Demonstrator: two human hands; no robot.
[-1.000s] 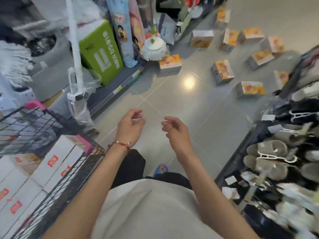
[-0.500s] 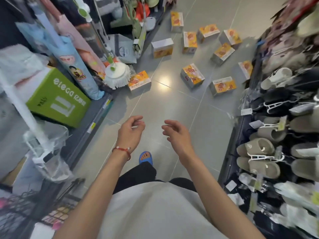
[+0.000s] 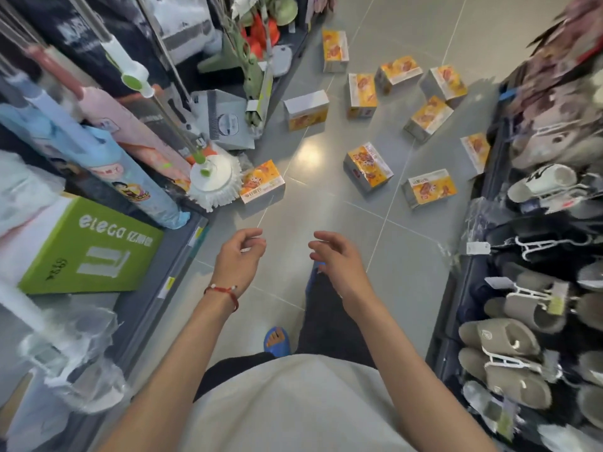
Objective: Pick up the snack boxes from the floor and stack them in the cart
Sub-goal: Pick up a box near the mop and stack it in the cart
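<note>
Grey tiles make up the floor (image 3: pixel 329 220) of a shop aisle, and ten orange-and-white boxes (image 3: pixel 362 94) lie scattered over it, spread from about 12 to 2 o'clock ahead of the person. The nearest box (image 3: pixel 262 182) sits at 12 o'clock from the left hand (image 3: pixel 239 259), just beside a white mop head (image 3: pixel 213 181) at its 9 o'clock. Two more boxes lie between 1 and 2 o'clock from the right hand (image 3: pixel 336 265), and the remaining seven are farther up the aisle, some flat and some on edge. Both hands are held out over the floor, near each other but apart, fingers loosely curled and released, grasping nothing and touching no box. A red bracelet (image 3: pixel 222 290) circles the left wrist. A blue sandal (image 3: pixel 276 340) shows at 6 o'clock below the hands, between the forearms. At 9 o'clock from the left hand a green carton (image 3: pixel 94 249) rests on a low shelf (image 3: pixel 182 252). At 3 o'clock from the right hand, slippers (image 3: pixel 509 340) hang in rows.
</note>
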